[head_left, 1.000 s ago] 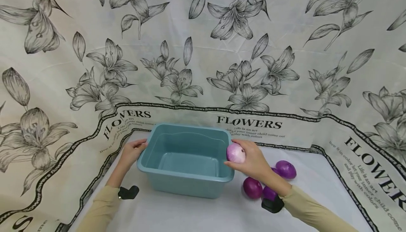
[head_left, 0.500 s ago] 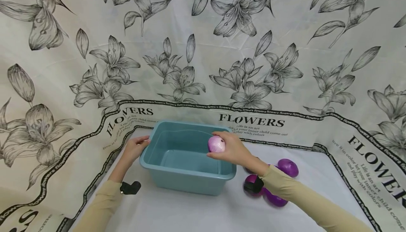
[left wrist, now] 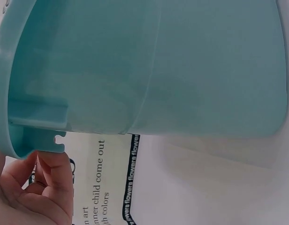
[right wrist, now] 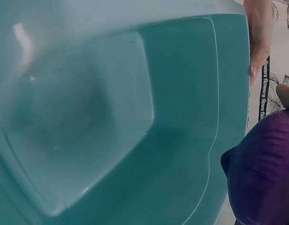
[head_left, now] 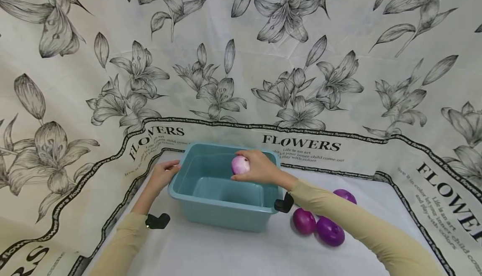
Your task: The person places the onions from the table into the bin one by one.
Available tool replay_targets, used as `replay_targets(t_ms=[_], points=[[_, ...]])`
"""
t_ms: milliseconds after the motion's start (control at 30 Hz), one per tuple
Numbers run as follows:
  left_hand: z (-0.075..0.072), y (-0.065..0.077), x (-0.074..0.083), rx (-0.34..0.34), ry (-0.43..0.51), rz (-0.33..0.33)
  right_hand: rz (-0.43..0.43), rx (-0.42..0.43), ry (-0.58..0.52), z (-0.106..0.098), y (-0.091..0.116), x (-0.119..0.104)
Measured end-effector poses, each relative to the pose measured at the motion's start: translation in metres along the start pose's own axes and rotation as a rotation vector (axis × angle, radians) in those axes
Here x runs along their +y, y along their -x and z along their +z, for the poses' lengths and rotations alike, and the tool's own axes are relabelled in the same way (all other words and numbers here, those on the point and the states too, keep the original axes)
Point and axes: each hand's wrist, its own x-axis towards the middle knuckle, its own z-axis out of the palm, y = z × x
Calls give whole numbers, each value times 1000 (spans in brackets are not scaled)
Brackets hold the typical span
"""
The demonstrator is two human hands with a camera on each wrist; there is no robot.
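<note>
A blue-green plastic basin (head_left: 226,216) stands upright on the white-covered table. At its left end my left hand (head_left: 161,179) grips the rim; in the left wrist view the fingers of that hand (left wrist: 46,192) curl up under the rim's lip. My right hand (head_left: 261,168) holds a purple onion (head_left: 239,165) over the inside of the basin, thumb and fingers around its sides. From the right wrist, this onion (right wrist: 264,173) shows large at the right edge, with its pointed tip toward the basin. No other thing shows on the basin's floor (right wrist: 64,117).
Right of the basin lie a dark red-purple onion (head_left: 304,221), a bright purple one (head_left: 330,231) and another (head_left: 344,195) partly behind my right sleeve (head_left: 339,209). A flower-printed cloth (head_left: 211,62) hangs behind and around the table.
My right hand has carried the onion leftward from the basin's right rim to over its interior. The left hand keeps its grip on the rim. The view has shifted slightly.
</note>
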Motion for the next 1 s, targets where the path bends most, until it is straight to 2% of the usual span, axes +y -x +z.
replay_targets(t_ms=[233,433,633,867,1000], points=[[-1,-1,3,-2,-10,-15,-50,-97,23,17,-22,-3],[0,-4,0,-8,32,-26,-78,-217,16,31,-39,-2],[-1,-6,-2,13,47,-38,-134,-241,35,45,-54,1],[2,-4,-4,23,49,-51,-168,-371,76,65,-68,1],[3,-4,-4,35,55,-43,-200,-393,86,76,-76,2]])
